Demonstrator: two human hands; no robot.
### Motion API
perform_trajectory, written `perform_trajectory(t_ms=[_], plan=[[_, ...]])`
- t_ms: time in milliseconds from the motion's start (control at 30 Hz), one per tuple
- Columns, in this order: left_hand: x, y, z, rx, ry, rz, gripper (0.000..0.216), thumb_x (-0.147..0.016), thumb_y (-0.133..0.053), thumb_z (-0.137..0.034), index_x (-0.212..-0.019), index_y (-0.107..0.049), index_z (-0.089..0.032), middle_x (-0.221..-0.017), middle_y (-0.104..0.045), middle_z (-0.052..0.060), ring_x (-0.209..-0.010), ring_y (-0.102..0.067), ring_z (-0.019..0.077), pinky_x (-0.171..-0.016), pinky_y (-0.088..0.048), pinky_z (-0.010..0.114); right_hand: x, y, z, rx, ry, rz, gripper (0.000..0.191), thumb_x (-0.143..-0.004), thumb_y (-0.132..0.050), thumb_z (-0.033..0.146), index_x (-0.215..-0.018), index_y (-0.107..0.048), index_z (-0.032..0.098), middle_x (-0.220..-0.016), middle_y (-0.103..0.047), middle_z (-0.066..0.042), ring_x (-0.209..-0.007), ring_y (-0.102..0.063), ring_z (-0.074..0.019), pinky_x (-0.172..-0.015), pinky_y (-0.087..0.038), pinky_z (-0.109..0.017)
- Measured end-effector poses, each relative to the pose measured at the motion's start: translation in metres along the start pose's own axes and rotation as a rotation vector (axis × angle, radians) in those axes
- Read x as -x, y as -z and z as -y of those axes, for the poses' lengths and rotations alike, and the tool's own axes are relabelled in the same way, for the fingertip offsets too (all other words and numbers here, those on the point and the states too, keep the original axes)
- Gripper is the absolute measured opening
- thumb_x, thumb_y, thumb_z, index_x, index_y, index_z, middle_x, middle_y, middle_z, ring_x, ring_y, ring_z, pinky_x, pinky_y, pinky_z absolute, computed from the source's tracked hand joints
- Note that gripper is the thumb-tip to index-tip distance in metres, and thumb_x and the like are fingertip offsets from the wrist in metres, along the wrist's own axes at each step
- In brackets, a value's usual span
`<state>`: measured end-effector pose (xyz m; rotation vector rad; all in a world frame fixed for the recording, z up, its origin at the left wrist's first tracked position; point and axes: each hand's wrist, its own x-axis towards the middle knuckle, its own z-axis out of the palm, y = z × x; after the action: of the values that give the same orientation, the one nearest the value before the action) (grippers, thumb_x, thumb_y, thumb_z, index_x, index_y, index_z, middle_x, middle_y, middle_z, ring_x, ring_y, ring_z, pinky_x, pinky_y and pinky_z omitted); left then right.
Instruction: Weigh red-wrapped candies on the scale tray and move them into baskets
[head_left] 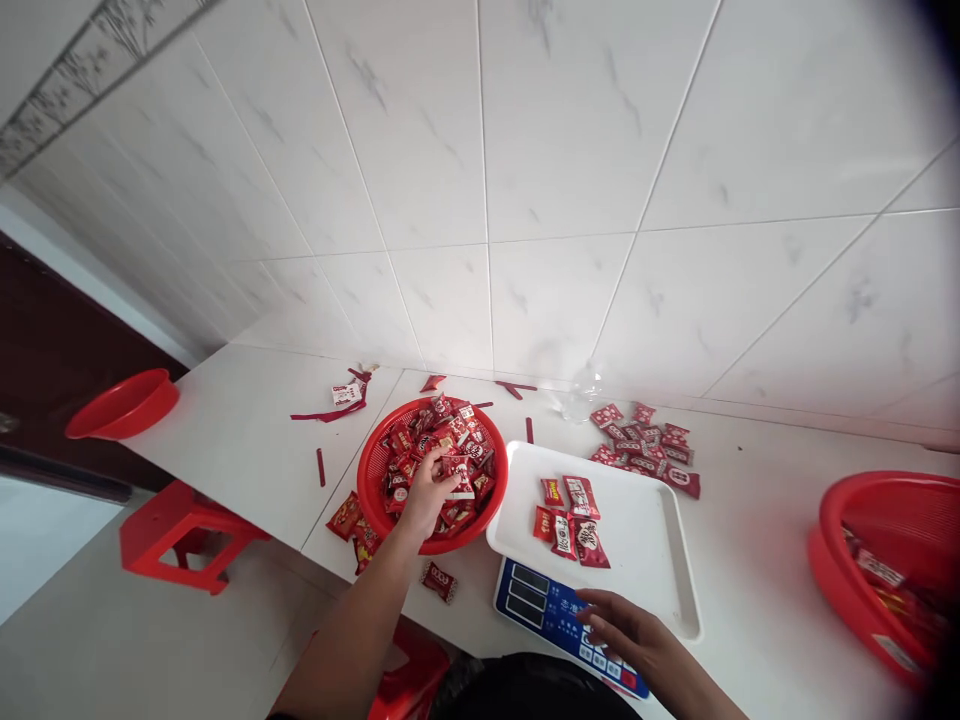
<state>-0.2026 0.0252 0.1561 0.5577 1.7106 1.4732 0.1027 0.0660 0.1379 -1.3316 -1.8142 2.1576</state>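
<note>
My left hand [426,497] is over the red plastic basket [365,480], its fingers closed on a red and white candy packet [459,478]. Many similar wrapped candies [474,432] fill the basket. My right hand [628,632] hovers at the keypad of the blue digital scale [551,612], fingers apart and holding nothing. A white tray [637,520] rests on the scale, with several red candy packets [568,520] lying on its left part. Whether my right fingertips touch the keys I cannot tell.
A pile of red packets [645,445] lies behind the tray, near a clear plastic object [583,392]. Another red basket [847,560] stands at right, a red basin [131,402] at far left. Loose packets [439,582] and dark red strips [321,467] are scattered about. Below is a red stool [180,525].
</note>
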Motion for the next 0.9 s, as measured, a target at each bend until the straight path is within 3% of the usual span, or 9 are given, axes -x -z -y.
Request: perform_trajectory(t_ms=[67,133,300,367,433,533,700,900], plan=[[-0.005,0.01,0.0,-0.094,-0.014,0.069,0.064,-0.074,-0.066,-0.016,-0.132,-0.041,-0.028,-0.129,-0.052,0.01,-0.116,-0.053,0.0235,-0.089,-0.049,0.036,-0.003,-0.012,0.009,0.0,0.017,-0.024,0.066,-0.07,-0.053,0.07,-0.113,-0.062,0.021,-0.104,-0.069,-0.008,-0.099,-0.062,-0.0264,-0.084,-0.05,-0.034],[-0.006,0.026,0.008,-0.261,-0.07,0.059,0.07,-0.076,-0.063,-0.019,-0.138,-0.032,-0.027,-0.138,-0.044,0.012,-0.126,-0.044,0.0264,-0.095,-0.045,0.04,-0.007,-0.022,0.016,0.005,0.042,-0.041,0.065,-0.069,-0.054,0.07,-0.112,-0.063,0.021,-0.101,-0.069,-0.008,-0.098,-0.062,-0.0264,-0.083,-0.05,-0.035],[0.024,0.079,0.066,-0.736,-0.454,-0.39,0.059,-0.086,-0.049,-0.035,-0.139,-0.029,-0.018,-0.144,-0.033,0.016,-0.136,-0.026,0.0269,-0.109,-0.029,0.046,-0.023,-0.038,0.013,0.109,0.024,0.04,0.07,-0.069,-0.052,0.07,-0.116,-0.061,0.019,-0.105,-0.068,-0.009,-0.101,-0.061,-0.0269,-0.085,-0.05,-0.035],[0.044,0.095,0.098,-0.845,-0.412,-0.515,0.064,-0.087,-0.046,-0.039,-0.141,-0.023,-0.014,-0.145,-0.029,0.019,-0.136,-0.025,0.0285,-0.109,-0.026,0.048,-0.032,-0.043,0.01,0.147,0.021,0.05,0.07,-0.07,-0.05,0.071,-0.116,-0.061,0.019,-0.103,-0.069,-0.009,-0.099,-0.062,-0.0265,-0.083,-0.051,-0.034],[0.062,0.103,0.127,-0.939,-0.261,-0.56,0.067,-0.088,-0.043,-0.044,-0.142,-0.02,-0.012,-0.145,-0.029,0.021,-0.137,-0.023,0.0316,-0.108,-0.022,0.054,-0.039,-0.049,0.011,0.172,0.032,0.071,0.068,-0.072,-0.049,0.07,-0.117,-0.06,0.02,-0.104,-0.068,-0.008,-0.099,-0.062,-0.026,-0.085,-0.05,-0.034],[0.073,0.103,0.159,-1.098,-0.142,-0.429,0.067,-0.087,-0.039,-0.048,-0.141,-0.025,-0.011,-0.148,-0.025,0.021,-0.138,-0.019,0.0327,-0.11,-0.014,0.056,-0.045,-0.06,0.021,0.195,0.058,0.096,0.065,-0.074,-0.051,0.067,-0.117,-0.06,0.019,-0.107,-0.068,-0.009,-0.103,-0.06,-0.0261,-0.089,-0.048,-0.034],[0.064,0.095,0.185,-1.298,-0.07,-0.149,0.078,-0.075,-0.053,-0.059,-0.139,-0.037,-0.016,-0.146,-0.033,0.017,-0.138,-0.019,0.0343,-0.113,-0.003,0.054,-0.049,-0.075,0.034,0.268,0.056,0.115,0.061,-0.074,-0.051,0.065,-0.115,-0.061,0.02,-0.103,-0.068,-0.008,-0.1,-0.061,-0.0261,-0.09,-0.047,-0.035],[0.057,0.114,0.196,-1.373,-0.173,-0.167,0.063,-0.085,-0.044,-0.051,-0.139,-0.038,-0.018,-0.147,-0.032,0.013,-0.138,-0.021,0.0319,-0.111,-0.005,0.058,-0.057,-0.083,0.023,0.29,0.045,0.115,0.055,-0.077,-0.05,0.062,-0.114,-0.061,0.023,-0.099,-0.068,-0.006,-0.096,-0.062,-0.0257,-0.087,-0.049,-0.035]])
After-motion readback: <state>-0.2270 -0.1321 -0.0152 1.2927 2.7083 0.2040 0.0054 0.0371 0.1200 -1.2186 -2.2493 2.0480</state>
